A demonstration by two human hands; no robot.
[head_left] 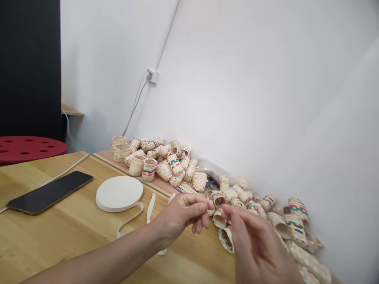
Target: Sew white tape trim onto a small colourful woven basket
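My left hand (182, 215) pinches a small woven straw basket (218, 199) with coloured bands between thumb and fingers, above the wooden table (59, 232). My right hand (260, 248) is blurred, fingers apart, its fingertips close to the same small basket from the right; whether it grips anything I cannot tell. Several similar tiny woven baskets (174, 163) lie in a long pile along the white wall, and more baskets (293, 225) lie beside my right hand.
A roll of white tape (119, 193) lies on the table with its loose end trailing toward my left wrist. A black phone (50, 192) on a white cable lies at the left. A red perforated stool (28, 148) stands behind. A wall socket (153, 75) holds a cable.
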